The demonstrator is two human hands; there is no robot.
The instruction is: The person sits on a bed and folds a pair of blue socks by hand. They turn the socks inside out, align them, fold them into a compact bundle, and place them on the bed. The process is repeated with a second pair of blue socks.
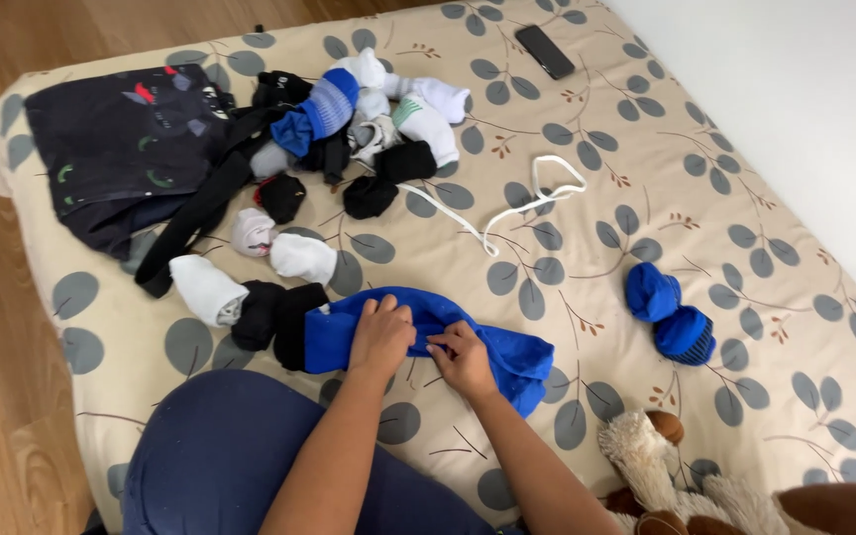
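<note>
Near the bed's (pixel 587 248) front edge, blue socks (pixel 428 337) are being pinched by left hand (pixel 380 335) and right hand (pixel 463 359), both clamped on fabric; edges are best being kept aligned, flattened.

Both hands, left hand (pixel 380 335) and right hand (pixel 465 359), grip blue socks (pixel 507 349) on the leaf-patterned bed (pixel 626 198).
</note>
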